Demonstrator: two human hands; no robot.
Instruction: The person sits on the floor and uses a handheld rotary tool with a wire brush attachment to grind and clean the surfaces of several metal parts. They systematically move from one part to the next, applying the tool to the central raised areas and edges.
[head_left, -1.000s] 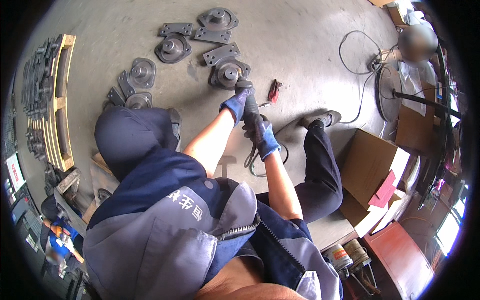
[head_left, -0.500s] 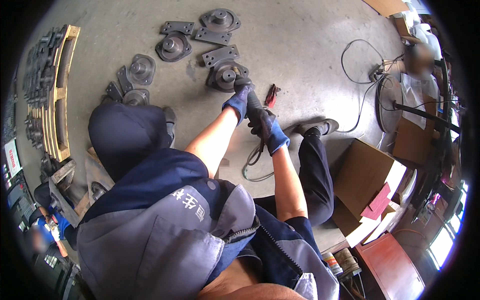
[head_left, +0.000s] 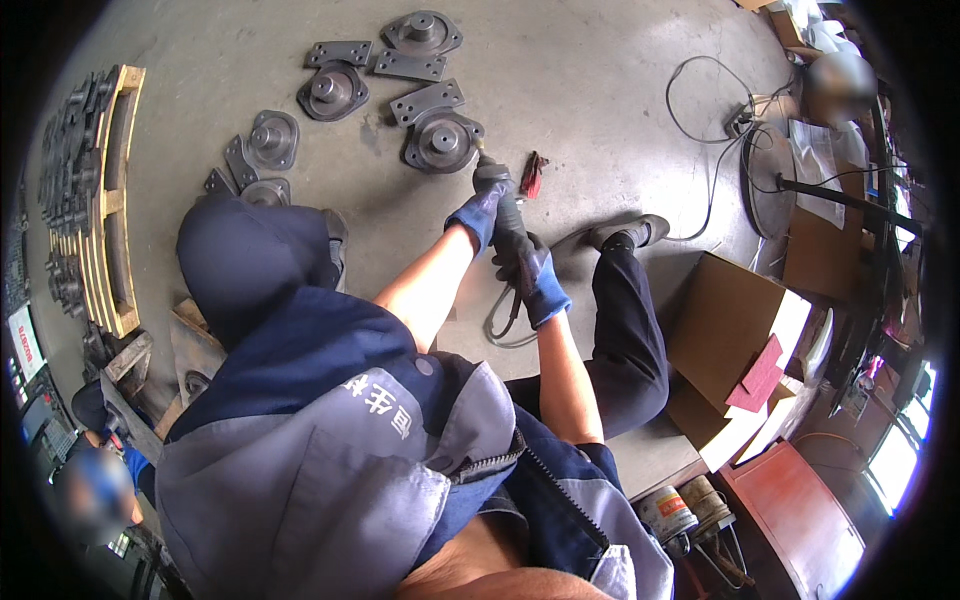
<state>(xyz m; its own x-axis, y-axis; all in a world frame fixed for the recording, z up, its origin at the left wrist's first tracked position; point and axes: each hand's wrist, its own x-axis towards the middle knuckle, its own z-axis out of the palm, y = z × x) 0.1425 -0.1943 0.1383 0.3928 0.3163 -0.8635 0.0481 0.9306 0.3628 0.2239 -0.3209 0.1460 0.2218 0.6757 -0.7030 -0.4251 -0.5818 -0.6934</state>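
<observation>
Both my hands wear dark-palmed blue gloves and grip one corded, dark tool with a thin tip, apparently a die grinder [head_left: 510, 220]. My left hand [head_left: 486, 200] is closed round its front end. Lower on the body, my right hand [head_left: 530, 268] is closed round the rear part, near the cable. The tip reaches the right rim of a round flanged metal part [head_left: 440, 142] with a central boss; whether they touch I cannot tell. Against that part's far side lies a drilled flat plate [head_left: 427, 102]. A small red-and-black item [head_left: 534, 175] rests on the floor right of the tool.
More flanged parts [head_left: 332, 91] and drilled plates [head_left: 410, 65] lie on the floor ahead and left. A wooden pallet [head_left: 122, 200] bears stacked metal parts. Cables [head_left: 712, 150] trail at right, near a round base [head_left: 765, 180]. Cardboard boxes [head_left: 725, 315] stand by my leg; another person [head_left: 100, 480] is lower left.
The grinder has drawn back slightly toward me; its tip has shifted from over the flanged part to its right rim. The whole view has shifted a little. Both hands keep their hold.
</observation>
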